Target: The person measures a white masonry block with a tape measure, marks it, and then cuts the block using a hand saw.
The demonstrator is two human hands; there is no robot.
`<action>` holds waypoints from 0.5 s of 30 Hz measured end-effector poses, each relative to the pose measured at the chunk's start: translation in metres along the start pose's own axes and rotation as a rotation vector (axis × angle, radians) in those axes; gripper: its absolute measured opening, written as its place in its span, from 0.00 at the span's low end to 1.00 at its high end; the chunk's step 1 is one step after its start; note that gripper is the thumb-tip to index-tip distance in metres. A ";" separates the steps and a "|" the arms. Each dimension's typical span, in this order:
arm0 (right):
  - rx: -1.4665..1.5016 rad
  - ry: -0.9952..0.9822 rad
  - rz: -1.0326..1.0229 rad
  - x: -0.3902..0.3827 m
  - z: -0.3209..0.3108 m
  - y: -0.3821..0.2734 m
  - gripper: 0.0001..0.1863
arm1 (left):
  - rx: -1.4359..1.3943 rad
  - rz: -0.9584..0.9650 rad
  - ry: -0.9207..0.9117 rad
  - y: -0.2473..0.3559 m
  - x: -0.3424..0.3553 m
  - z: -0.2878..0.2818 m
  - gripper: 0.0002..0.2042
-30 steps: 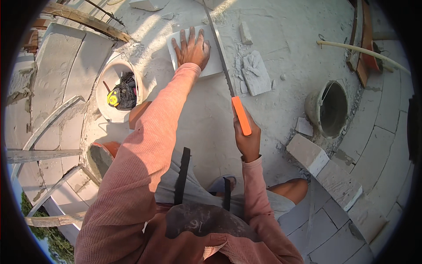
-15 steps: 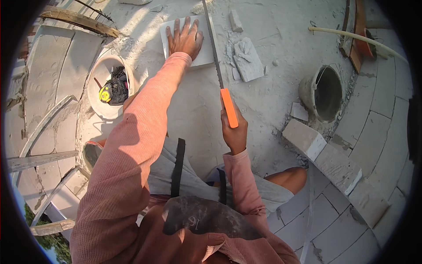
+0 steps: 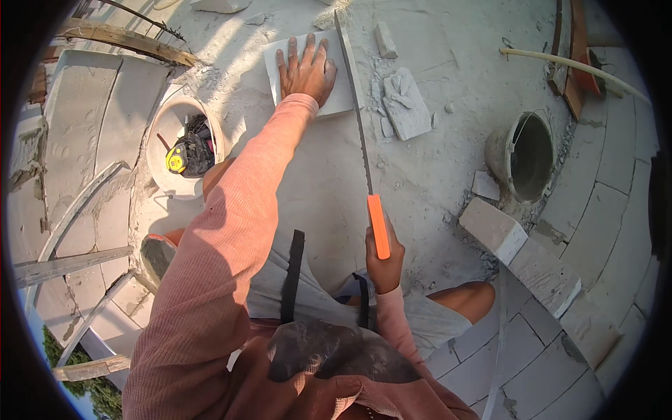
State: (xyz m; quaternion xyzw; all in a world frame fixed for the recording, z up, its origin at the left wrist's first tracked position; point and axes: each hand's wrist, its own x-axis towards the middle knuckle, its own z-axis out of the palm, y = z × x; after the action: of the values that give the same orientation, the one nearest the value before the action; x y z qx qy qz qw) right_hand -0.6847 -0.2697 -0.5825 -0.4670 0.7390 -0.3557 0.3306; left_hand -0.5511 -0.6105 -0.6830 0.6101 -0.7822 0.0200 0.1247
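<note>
My left hand [image 3: 306, 72] lies flat with its fingers spread on top of a pale block [image 3: 336, 100], pressing it against the dusty floor. Wrapped round the orange handle of a hand saw [image 3: 355, 91] is my right hand [image 3: 385, 259], close in front of my body. The long, narrow blade points away from me and runs along the right side of the block. Whether its teeth sit in a cut cannot be made out. Broken slab pieces [image 3: 406, 105] and crumbs lie just right of the blade.
A pale bucket [image 3: 162, 183] at left holds a yellow tape measure [image 3: 176, 159] and a black bag. A grey bucket [image 3: 498, 155] stands at right beside a low row of blocks [image 3: 544, 271]. Block walls [image 3: 588, 231] curve round both sides. A pale hose [image 3: 560, 59] reaches in at upper right.
My right hand has drawn the saw back toward my body, so less of the blade extends past the block. My left hand keeps its place on the block. The whole view has shifted slightly.
</note>
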 end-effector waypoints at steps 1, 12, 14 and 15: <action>-0.006 0.043 -0.103 -0.020 -0.013 -0.001 0.28 | -0.015 -0.013 0.009 0.001 -0.002 0.000 0.27; 0.088 -0.110 0.023 0.044 0.015 0.032 0.29 | -0.041 0.013 0.054 0.000 -0.006 0.006 0.26; 0.086 -0.075 0.064 0.013 0.004 0.008 0.30 | -0.014 0.000 -0.009 0.001 -0.010 0.007 0.26; 0.084 -0.031 0.085 -0.008 -0.004 -0.006 0.30 | -0.019 -0.003 0.001 0.001 -0.006 0.006 0.26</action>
State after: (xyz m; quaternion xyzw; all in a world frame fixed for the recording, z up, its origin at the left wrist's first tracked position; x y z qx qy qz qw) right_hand -0.6825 -0.2632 -0.5742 -0.4262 0.7374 -0.3649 0.3760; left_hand -0.5516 -0.6062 -0.6904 0.6101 -0.7813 0.0126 0.1310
